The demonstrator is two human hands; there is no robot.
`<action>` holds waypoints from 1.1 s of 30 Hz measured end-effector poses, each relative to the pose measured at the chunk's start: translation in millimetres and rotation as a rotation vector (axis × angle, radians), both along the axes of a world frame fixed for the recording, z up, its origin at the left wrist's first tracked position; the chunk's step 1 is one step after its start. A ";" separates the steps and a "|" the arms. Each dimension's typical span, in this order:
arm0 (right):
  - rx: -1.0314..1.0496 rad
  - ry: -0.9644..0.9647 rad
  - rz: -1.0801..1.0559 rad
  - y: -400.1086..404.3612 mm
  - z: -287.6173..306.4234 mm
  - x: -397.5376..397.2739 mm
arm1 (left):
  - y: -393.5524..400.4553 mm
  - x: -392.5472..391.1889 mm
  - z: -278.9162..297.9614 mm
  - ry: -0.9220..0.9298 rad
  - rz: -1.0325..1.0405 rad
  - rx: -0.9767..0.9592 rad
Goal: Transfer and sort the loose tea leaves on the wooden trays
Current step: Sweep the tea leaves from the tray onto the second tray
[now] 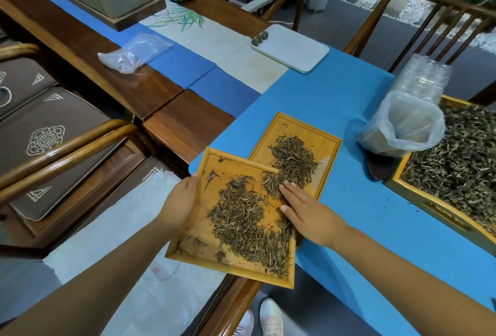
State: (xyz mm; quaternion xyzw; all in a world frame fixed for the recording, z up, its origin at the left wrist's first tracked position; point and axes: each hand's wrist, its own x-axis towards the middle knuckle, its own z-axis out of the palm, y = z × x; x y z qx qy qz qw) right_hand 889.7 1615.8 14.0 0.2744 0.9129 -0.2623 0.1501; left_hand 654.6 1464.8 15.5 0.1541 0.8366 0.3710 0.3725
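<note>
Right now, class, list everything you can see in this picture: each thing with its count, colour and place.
small wooden trays: two, honey-coloured, overlapping at table edge
tea leaves: loose, brown-green, on trays
large tray: one, full of leaves, right
plastic bag: one, clear, open, beside large tray
flat bag: one, clear, far left
white tray: one, centre back
mat: blue, over table
chairs: dark wood, around
hands: left holds near tray's edge; right flat on leaves
</note>
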 end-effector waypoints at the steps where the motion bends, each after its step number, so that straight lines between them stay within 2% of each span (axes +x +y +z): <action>1: -0.006 -0.003 -0.020 2.5 -0.1 -1.1 | -0.7 -0.1 -0.3 -0.003 -0.005 -0.001; 5: -0.016 0.024 -0.021 1.9 4.6 -1.0 | -0.4 -0.8 0.1 0.005 0.006 -0.011; 11: -0.027 0.075 0.221 -38.0 21.0 9.6 | 2.8 -0.4 0.0 -0.005 -0.001 -0.017; 15: -0.053 0.107 0.285 -57.8 27.0 0.2 | 5.3 1.7 0.0 -0.024 0.007 -0.013; 27: -0.035 0.060 0.173 -28.5 9.2 1.5 | 4.9 -5.7 -3.0 -0.015 0.011 -0.008; 31: -0.008 0.041 0.086 -18.1 7.4 1.9 | 2.4 -6.1 -3.4 -0.139 0.071 0.050; 33: 0.007 0.074 0.102 -21.5 9.2 -4.4 | 2.4 -5.2 -3.8 -0.129 0.059 0.048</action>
